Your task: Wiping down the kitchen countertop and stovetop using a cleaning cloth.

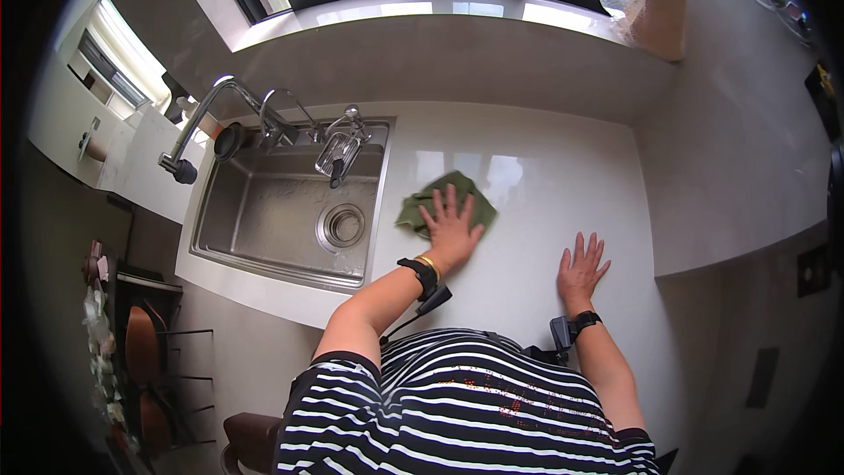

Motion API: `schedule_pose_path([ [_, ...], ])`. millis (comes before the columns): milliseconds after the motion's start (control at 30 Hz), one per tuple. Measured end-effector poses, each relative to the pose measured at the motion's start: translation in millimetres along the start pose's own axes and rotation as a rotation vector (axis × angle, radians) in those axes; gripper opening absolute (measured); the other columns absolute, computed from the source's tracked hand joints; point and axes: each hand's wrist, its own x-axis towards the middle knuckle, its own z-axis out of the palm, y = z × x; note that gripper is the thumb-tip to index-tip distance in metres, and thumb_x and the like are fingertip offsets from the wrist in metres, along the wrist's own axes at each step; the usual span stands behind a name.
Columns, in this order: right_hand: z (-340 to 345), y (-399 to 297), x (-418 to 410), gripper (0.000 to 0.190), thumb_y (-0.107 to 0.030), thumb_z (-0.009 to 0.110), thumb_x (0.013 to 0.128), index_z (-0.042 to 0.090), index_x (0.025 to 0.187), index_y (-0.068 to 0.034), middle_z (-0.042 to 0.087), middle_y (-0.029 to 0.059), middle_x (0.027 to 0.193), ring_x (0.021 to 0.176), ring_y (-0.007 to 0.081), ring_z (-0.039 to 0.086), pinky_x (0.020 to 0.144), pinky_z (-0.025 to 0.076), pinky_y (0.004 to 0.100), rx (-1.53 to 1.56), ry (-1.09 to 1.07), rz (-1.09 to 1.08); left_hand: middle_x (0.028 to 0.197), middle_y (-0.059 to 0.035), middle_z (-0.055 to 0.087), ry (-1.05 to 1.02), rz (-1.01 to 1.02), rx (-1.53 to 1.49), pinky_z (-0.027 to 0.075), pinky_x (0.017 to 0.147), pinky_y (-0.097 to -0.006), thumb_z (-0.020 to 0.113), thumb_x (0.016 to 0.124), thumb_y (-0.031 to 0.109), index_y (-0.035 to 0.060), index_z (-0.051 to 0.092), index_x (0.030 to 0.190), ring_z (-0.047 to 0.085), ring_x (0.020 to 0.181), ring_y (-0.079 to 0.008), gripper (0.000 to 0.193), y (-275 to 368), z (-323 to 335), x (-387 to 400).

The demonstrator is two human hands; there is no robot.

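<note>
My left hand [453,232] lies palm down with fingers spread on a crumpled green cloth [480,206], pressing it flat against the white countertop [554,178] just right of the sink. The fingers are not closed around the cloth. My right hand [579,277] rests flat on the same countertop farther right, fingers apart, with nothing in it. A gold bracelet and a black strap with a small device circle the left wrist; a similar strap and device are on the right one.
Left of the cloth is a stainless steel sink [277,211] with a drain [344,227]. A tall chrome faucet [224,82], a smaller tap and a metal rack [338,150] with a dark-handled tool stand at its back edge. Walls border the countertop behind and at right.
</note>
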Motion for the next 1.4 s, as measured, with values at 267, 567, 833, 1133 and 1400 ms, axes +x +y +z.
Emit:
schedule_pose_path([
  [267,-2,-1,0,0.055,-0.038,0.045,0.098,0.037,0.149,-0.019,0.02,0.0097,0.16,0.149,0.0311,0.009,0.115,0.004,0.0624,0.063,-0.039,0.015,0.159,-0.0064,0.025,-0.307,1.208,-0.206,0.011,0.114,-0.0646,0.057,0.088,0.056,0.0177,0.057,0.131,0.019,0.148,-0.0303,0.058,16,-14,-14],
  [567,-4,-2,0,0.056,-0.037,0.045,0.098,0.036,0.15,-0.018,0.019,0.0095,0.16,0.15,0.0309,0.008,0.116,0.002,0.0612,0.061,-0.055,0.023,0.162,-0.0163,0.01,-0.08,0.463,-0.069,0.001,0.11,-0.0711,0.053,0.092,0.049,0.022,0.036,0.15,0.003,0.147,-0.0445,0.067,23,0,-12],
  [833,-4,-2,0,0.054,-0.034,0.046,0.099,0.035,0.15,-0.02,0.02,0.0083,0.16,0.149,0.0301,0.011,0.115,0.006,0.0618,0.036,-0.025,0.005,0.161,-0.0081,0.02,-0.132,0.745,-0.115,0.01,0.114,-0.0641,0.056,0.088,0.056,0.0188,0.053,0.137,0.018,0.148,-0.0323,0.062,-23,-21,-16],
  [1133,-4,-2,-1,0.054,-0.035,0.044,0.099,0.036,0.149,-0.019,0.019,0.0084,0.16,0.149,0.0302,0.01,0.116,0.004,0.0607,0.014,-0.059,0.023,0.161,-0.0165,0.013,-0.192,0.493,-0.006,0.006,0.111,-0.0694,0.047,0.095,0.053,0.0211,0.038,0.149,0.008,0.148,-0.0412,0.064,-68,-46,-73],
  [1400,-3,-2,1,0.053,-0.035,0.044,0.099,0.035,0.149,-0.02,0.02,0.0083,0.16,0.149,0.03,0.011,0.115,0.007,0.0621,-0.023,-0.035,0.013,0.162,-0.0101,0.013,-0.277,0.479,0.066,0.006,0.113,-0.0666,0.051,0.091,0.058,0.0265,0.041,0.147,0.009,0.149,-0.0344,0.065,-145,-74,-115],
])
